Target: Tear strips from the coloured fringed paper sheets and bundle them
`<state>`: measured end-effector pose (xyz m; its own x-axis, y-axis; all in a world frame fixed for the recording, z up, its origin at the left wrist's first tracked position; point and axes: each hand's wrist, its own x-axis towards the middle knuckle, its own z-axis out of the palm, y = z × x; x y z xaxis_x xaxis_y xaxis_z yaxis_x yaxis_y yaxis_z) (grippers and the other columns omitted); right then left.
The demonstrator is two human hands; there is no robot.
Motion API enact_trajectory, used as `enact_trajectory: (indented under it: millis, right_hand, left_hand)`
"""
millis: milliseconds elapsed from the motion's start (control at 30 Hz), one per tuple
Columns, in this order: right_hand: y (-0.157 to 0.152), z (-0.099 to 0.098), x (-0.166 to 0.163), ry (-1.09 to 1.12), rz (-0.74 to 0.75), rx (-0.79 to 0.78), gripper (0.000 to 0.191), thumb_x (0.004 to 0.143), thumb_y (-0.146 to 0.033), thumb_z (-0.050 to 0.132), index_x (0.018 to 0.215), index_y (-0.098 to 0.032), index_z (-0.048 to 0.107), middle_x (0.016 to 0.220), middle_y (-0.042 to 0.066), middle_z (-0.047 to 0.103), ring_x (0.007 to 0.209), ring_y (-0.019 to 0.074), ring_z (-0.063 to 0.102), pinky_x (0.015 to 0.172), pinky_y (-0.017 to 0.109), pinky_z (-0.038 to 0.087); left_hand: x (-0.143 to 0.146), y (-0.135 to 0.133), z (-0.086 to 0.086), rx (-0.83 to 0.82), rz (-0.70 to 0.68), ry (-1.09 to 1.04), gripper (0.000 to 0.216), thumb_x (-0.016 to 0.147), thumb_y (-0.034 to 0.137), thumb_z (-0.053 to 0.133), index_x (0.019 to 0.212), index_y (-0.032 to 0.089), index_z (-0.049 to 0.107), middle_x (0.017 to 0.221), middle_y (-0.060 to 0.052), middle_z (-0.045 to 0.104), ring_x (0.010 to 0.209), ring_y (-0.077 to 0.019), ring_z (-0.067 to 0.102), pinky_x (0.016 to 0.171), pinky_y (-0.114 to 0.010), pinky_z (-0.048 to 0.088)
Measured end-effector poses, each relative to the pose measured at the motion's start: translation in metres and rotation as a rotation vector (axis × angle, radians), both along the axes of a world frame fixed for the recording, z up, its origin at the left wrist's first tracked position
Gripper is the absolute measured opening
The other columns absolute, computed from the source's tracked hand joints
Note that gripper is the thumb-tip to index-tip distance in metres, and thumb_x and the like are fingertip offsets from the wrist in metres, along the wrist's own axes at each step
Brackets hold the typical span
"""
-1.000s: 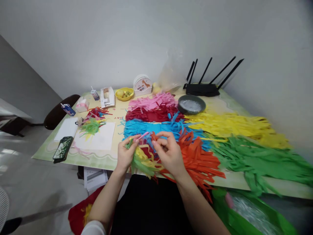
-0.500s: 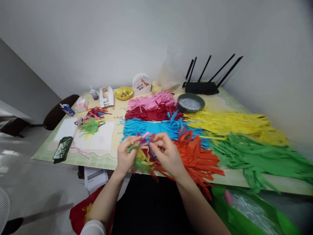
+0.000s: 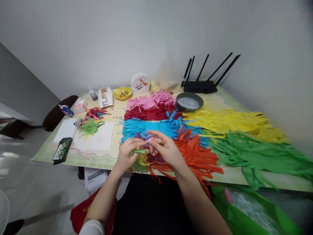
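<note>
Head view shows the left hand and the right hand close together at the near edge of the bench, both pinched on a small bundle of paper strips in green, yellow, pink and red. The left fingers grip a green strip, and the right fingertips press on a pink one just beside it. The bundle hangs partly over the bench edge, above the person's lap. A loose pinch could let thin strips slide out and drop off the edge. A hard tug might tear the paper. The orange strips lie touching the right wrist, so a sweep of that arm could drag them off too.
</note>
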<state>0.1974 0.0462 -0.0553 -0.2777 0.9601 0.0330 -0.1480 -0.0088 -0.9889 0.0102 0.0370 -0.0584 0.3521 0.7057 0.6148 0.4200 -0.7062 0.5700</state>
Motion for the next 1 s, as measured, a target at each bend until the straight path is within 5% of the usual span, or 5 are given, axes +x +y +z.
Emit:
enact_trajectory:
  millis: [100, 400, 567, 833, 1000]
  right_hand:
    - [0.010, -0.007, 0.002, 0.007, 0.096, -0.070, 0.039, 0.073, -0.054, 0.070, 0.085, -0.017, 0.063, 0.052, -0.005, 0.054, 0.038, 0.0086, 0.045, 0.040, 0.022, 0.035]
    - [0.031, 0.007, 0.027, 0.518, -0.636, 0.151, 0.031, 0.077, -0.042, 0.071, 0.086, -0.025, 0.047, 0.060, -0.008, 0.051, 0.041, 0.0050, 0.030, 0.038, 0.016, 0.021]
    - [0.041, 0.017, 0.038, 0.418, -0.627, 0.263, 0.031, 0.077, -0.041, 0.073, 0.086, -0.024, 0.048, 0.057, -0.009, 0.043, 0.042, 0.0049, 0.032, 0.039, 0.016, 0.026]
    - [0.064, 0.008, 0.010, 0.371, -0.397, 0.224, 0.028, 0.079, -0.043, 0.069, 0.087, -0.024, 0.049, 0.059, -0.009, 0.048, 0.044, 0.0055, 0.038, 0.042, 0.018, 0.037]
    - [0.071, 0.003, 0.030, 0.267, -0.417, 0.265, 0.026, 0.079, -0.041, 0.069, 0.089, -0.023, 0.054, 0.055, -0.009, 0.052, 0.041, 0.0060, 0.039, 0.041, 0.018, 0.037]
  left_hand:
    - [0.000, 0.004, -0.006, -0.040, -0.016, 0.045, 0.040, 0.081, 0.004, 0.051, 0.110, 0.023, 0.071, 0.102, -0.007, 0.072, 0.095, -0.0175, 0.066, 0.085, -0.033, 0.051]
    - [0.001, 0.018, -0.025, -0.840, 0.069, -0.481, 0.040, 0.081, 0.043, 0.067, 0.110, 0.016, 0.073, 0.115, -0.012, 0.071, 0.102, -0.0254, 0.066, 0.084, -0.034, 0.052]
    - [-0.003, 0.027, -0.026, -0.905, 0.130, -0.629, 0.041, 0.077, 0.048, 0.070, 0.097, 0.012, 0.074, 0.078, -0.006, 0.072, 0.065, -0.0155, 0.065, 0.065, -0.026, 0.051]
    - [0.064, 0.004, -0.056, -0.494, -0.199, 0.134, 0.024, 0.083, 0.017, 0.061, 0.105, 0.018, 0.072, 0.107, -0.010, 0.072, 0.098, -0.0220, 0.067, 0.090, -0.034, 0.051]
    - [0.085, -0.002, -0.083, -0.471, 0.005, 0.558, 0.037, 0.083, 0.020, 0.062, 0.119, 0.017, 0.065, 0.111, -0.014, 0.067, 0.097, -0.0260, 0.067, 0.087, -0.039, 0.054]
